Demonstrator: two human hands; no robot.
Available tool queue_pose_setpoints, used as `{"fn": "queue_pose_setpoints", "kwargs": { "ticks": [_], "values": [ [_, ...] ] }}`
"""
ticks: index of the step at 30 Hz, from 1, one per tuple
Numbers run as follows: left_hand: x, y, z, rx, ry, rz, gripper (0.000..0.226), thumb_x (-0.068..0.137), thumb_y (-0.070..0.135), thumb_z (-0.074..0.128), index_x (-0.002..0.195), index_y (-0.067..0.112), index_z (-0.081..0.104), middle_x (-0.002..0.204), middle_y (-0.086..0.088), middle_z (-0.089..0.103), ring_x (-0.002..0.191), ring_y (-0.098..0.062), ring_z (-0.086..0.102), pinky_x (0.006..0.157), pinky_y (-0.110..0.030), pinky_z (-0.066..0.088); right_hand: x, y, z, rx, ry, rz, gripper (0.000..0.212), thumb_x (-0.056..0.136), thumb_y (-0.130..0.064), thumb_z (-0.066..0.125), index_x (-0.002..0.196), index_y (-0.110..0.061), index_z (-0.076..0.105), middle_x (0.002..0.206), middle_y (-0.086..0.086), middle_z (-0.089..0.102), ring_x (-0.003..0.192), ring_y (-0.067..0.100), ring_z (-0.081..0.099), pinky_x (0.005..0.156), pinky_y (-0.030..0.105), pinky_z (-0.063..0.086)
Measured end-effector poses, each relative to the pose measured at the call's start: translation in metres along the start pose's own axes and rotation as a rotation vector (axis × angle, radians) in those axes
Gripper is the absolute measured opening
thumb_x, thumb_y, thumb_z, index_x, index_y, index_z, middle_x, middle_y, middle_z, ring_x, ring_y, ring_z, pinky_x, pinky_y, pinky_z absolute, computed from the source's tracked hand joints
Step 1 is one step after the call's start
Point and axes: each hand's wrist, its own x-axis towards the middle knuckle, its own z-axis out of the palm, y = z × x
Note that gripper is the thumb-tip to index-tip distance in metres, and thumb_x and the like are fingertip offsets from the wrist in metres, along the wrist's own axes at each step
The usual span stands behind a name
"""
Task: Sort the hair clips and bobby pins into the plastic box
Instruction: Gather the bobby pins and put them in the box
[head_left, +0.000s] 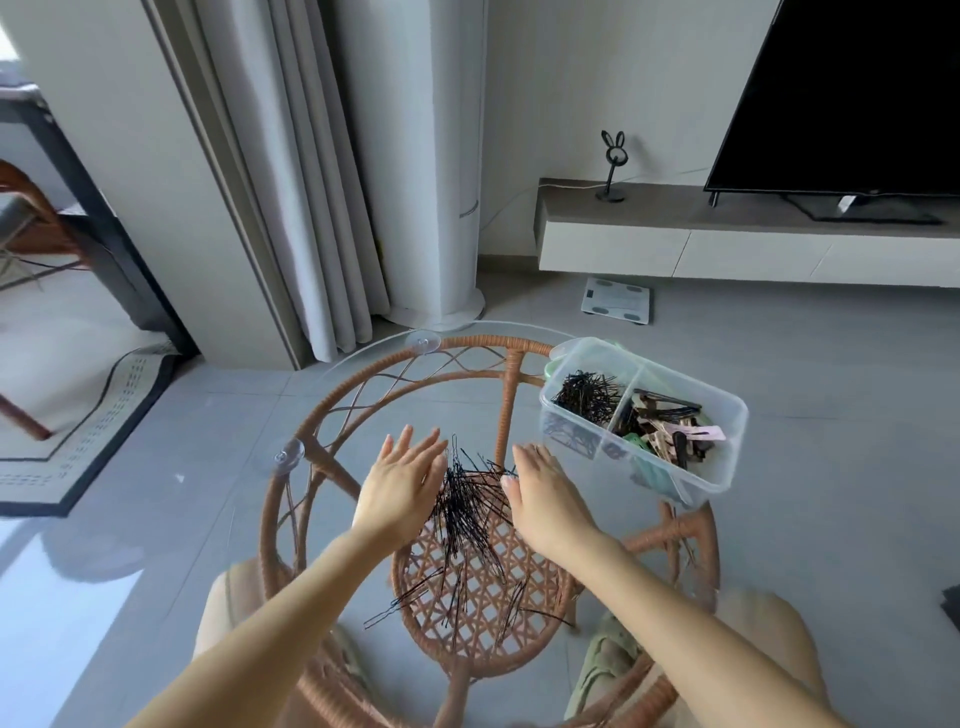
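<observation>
Left hand (402, 480): fingers straight, at the left side of the pile, holds nothing.
Right hand (545, 493): fingers relaxed, at the right side of the pile, holds nothing.
Bobby pins (467, 512): loose black pile on the glass table (218, 467), between both hands.
Plastic box (724, 410): right of the hands; pins in the left compartment, hair clips (667, 428) in the right.

Black bobby pins (467, 512) lie loosely heaped before me; my clear plastic box (735, 452) holds more, hair clips (670, 431) separately.
</observation>
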Motion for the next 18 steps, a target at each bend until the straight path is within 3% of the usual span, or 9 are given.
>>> {"fn": "queue_pose_setpoints", "kwargs": {
  "ticks": [3, 6, 8, 11, 12, 15, 16, 18],
  "values": [
    [-0.013, 0.01, 0.003, -0.081, -0.002, 0.078, 0.055, 0.097, 0.043, 0.013, 0.141, 0.022, 0.038, 0.151, 0.009, 0.032, 0.146, -0.014, 0.009, 0.116, -0.024, -0.004, -0.008, -0.009, 0.022, 0.008, 0.04, -0.11, 0.048, 0.1, -0.02, 0.025, 0.146, -0.008, 0.018, 0.156, 0.009, 0.015, 0.145, 0.018, 0.009, 0.117, 0.027, -0.001],
    [-0.033, 0.017, -0.002, -0.193, -0.031, 0.144, 0.042, 0.101, 0.028, 0.026, 0.138, 0.02, 0.044, 0.146, 0.012, 0.038, 0.142, -0.004, 0.014, 0.117, -0.02, -0.001, -0.03, -0.015, 0.028, 0.087, 0.05, -0.245, 0.046, 0.099, -0.012, 0.03, 0.144, -0.01, 0.025, 0.154, 0.005, 0.023, 0.144, 0.013, 0.015, 0.114, 0.019, 0.0],
    [-0.049, 0.02, -0.01, -0.328, -0.074, 0.145, 0.038, 0.1, 0.024, 0.032, 0.134, 0.02, 0.049, 0.139, 0.02, 0.04, 0.134, 0.005, 0.017, 0.118, -0.019, 0.006, -0.046, -0.013, 0.023, 0.214, -0.01, -0.258, 0.045, 0.098, -0.011, 0.033, 0.143, -0.012, 0.03, 0.152, 0.003, 0.03, 0.141, 0.011, 0.022, 0.114, 0.017, 0.009],
    [-0.071, 0.021, -0.028, -0.53, -0.186, 0.051, 0.034, 0.097, 0.025, 0.043, 0.131, 0.028, 0.051, 0.133, 0.026, 0.038, 0.13, 0.007, 0.026, 0.111, -0.017, 0.018, -0.072, -0.004, 0.003, 0.351, -0.076, -0.219, 0.044, 0.096, -0.017, 0.044, 0.139, -0.018, 0.038, 0.136, 0.004, 0.052, 0.127, 0.014, 0.047, 0.108, 0.023, 0.034],
    [-0.077, 0.018, -0.032, -0.482, -0.161, 0.03, 0.035, 0.095, 0.029, 0.048, 0.131, 0.03, 0.051, 0.136, 0.022, 0.042, 0.131, 0.004, 0.032, 0.109, -0.018, 0.022, -0.079, 0.002, -0.004, 0.32, -0.026, -0.205, 0.044, 0.092, -0.02, 0.052, 0.135, -0.018, 0.044, 0.129, 0.001, 0.058, 0.118, 0.01, 0.053, 0.102, 0.021, 0.04],
    [-0.1, 0.01, -0.037, -0.028, 0.065, -0.062, 0.042, 0.09, 0.043, 0.046, 0.127, 0.024, 0.054, 0.125, 0.005, 0.059, 0.12, -0.016, 0.052, 0.1, -0.027, 0.039, -0.1, 0.019, -0.017, 0.206, 0.139, -0.063, 0.038, 0.082, -0.026, 0.067, 0.118, -0.016, 0.058, 0.095, -0.006, 0.066, 0.082, 0.005, 0.06, 0.073, 0.012, 0.047],
    [-0.107, 0.011, -0.039, 0.066, 0.077, -0.132, 0.042, 0.091, 0.043, 0.045, 0.127, 0.022, 0.053, 0.12, 0.001, 0.061, 0.115, -0.019, 0.054, 0.096, -0.03, 0.042, -0.105, 0.023, -0.019, 0.23, 0.122, 0.037, 0.036, 0.082, -0.025, 0.066, 0.115, -0.015, 0.057, 0.086, -0.006, 0.064, 0.074, 0.006, 0.061, 0.066, 0.012, 0.047],
    [-0.117, 0.014, -0.038, 0.089, 0.022, -0.232, 0.041, 0.093, 0.04, 0.044, 0.128, 0.021, 0.049, 0.113, -0.002, 0.06, 0.106, -0.02, 0.057, 0.09, -0.029, 0.046, -0.111, 0.025, -0.016, 0.431, -0.028, 0.251, 0.036, 0.086, -0.019, 0.062, 0.119, -0.011, 0.053, 0.08, 0.0, 0.063, 0.065, 0.015, 0.066, 0.065, 0.026, 0.056]
  ]
}}
